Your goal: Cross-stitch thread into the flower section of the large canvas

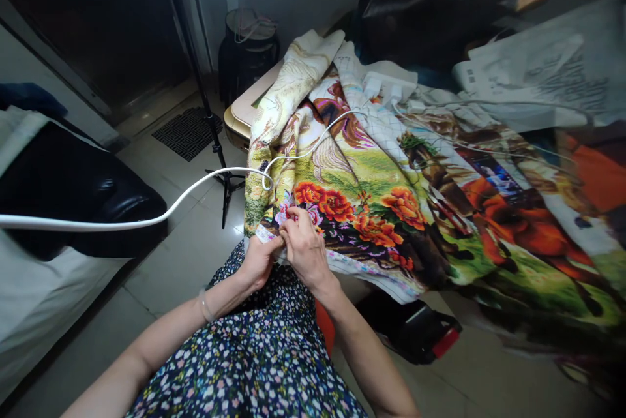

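Both hands pinch the embroidered cloth (372, 209) at its near edge: left hand (258, 260) under, right hand (304, 247) on top. Cloth looks soft, floppy, big; best held by hem.

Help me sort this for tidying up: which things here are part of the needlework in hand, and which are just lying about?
In use:
- embroidered cloth, its near edge gripped
- left hand, at the cloth's edge
- right hand, pinching at the pink flowers

Lying about:
- white cable, draped across the cloth
- tripod stand
- black bag
- printed paper sheets
- dark container
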Demonstrator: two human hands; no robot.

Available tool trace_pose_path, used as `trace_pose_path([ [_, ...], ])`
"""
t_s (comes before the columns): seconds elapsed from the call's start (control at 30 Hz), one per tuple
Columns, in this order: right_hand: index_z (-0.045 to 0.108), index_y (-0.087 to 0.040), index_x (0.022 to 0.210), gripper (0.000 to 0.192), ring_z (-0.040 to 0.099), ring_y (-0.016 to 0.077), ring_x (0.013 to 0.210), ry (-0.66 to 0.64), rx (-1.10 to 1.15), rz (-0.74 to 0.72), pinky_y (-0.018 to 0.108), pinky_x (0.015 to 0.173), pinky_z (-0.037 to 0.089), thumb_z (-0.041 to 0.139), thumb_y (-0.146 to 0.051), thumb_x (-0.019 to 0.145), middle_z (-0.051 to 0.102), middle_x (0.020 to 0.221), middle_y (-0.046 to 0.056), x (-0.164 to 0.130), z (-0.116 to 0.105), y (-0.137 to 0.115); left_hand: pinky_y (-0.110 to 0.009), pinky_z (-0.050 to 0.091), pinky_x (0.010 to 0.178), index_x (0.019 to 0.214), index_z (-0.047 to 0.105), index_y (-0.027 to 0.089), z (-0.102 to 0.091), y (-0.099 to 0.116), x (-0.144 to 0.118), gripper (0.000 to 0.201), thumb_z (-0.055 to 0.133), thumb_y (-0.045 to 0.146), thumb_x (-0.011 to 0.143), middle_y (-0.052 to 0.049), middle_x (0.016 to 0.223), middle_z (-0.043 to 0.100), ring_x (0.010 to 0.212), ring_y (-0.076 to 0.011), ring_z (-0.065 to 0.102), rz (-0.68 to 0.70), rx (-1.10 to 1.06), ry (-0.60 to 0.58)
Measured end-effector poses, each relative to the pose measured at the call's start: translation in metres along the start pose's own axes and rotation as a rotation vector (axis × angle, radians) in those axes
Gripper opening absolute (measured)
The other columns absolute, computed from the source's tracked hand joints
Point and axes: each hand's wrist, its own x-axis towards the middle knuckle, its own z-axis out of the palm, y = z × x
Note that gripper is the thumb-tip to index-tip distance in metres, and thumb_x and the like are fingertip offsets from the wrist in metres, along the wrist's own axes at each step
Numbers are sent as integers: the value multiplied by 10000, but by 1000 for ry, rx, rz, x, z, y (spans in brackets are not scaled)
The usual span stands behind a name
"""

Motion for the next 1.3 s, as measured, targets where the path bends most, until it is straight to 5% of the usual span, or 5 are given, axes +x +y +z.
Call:
trace_pose_path([
  [0.2, 491, -241, 899, 114, 451, 75, 383, 320, 1040, 50, 215, 438, 450, 408, -282, 965, 559, 654, -56, 8, -63, -3, -344, 484, 818, 1034, 660, 123, -6, -3, 4, 481, 811, 195, 583, -66, 919, 722, 816, -201, 650, -2, 5, -32],
  [0.37, 492, -225, 824, 139, 410, 62, 369, 816, 972, -52, 327, 670, 558, 577, -316, 885, 507, 543, -101, 16, -106, 9, -377, 481, 870, 1098, 645, 125, -6, -3, 4, 532, 804, 204, 597, -81, 970, 725, 866, -221, 659, -21, -7, -63],
  [0.57, 480, -213, 903, 137, 465, 94, 409, 252, 817, 279, 203, 465, 421, 488, -347, 929, 482, 493, -89, -5, -52, 23, -359, 491, 834, 1078, 651, 125, -6, -2, 2, 519, 810, 208, 590, -73, 951, 722, 812, -198, 650, -46, -18, -34],
  [0.7, 618, -176, 879, 133, 503, 100, 489, -40, 472, 223, 213, 492, 385, 515, -260, 884, 594, 604, -20, -17, -24, 21, -324, 491, 777, 990, 667, 127, -7, -1, 1, 420, 804, 206, 600, -56, 901, 716, 748, -166, 635, -53, -15, -43],
  [1.3, 733, -198, 892, 241, 685, 175, 668, -91, 166, 119, 255, 653, 478, 503, -142, 851, 753, 824, 46, -14, -16, 14, -301, 480, 741, 875, 684, 124, -10, -4, 4, 317, 806, 202, 593, -51, 850, 712, 716, -154, 627, -49, -6, -33],
])
